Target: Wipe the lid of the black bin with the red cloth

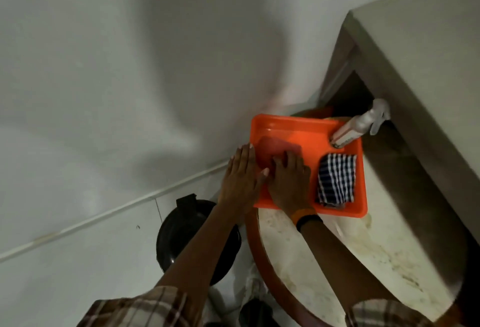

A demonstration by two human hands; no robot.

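The red cloth (270, 148) lies folded in the left half of an orange tray (306, 129) on a round table. My right hand (289, 180) rests flat on the cloth's near part, fingers spread over it. My left hand (242, 180) lies flat on the tray's left rim, fingers extended, thumb touching the right hand. The black bin (181, 233) stands on the floor left of the table, its domed lid closed and partly hidden under my left forearm.
A blue-and-white checked cloth (336, 177) and a spray bottle (358, 126) leaning over the far rim share the tray. The round table (311, 254) has a brown edge and a stained pale top. A beige cabinet (415, 67) stands at right; white walls at left.
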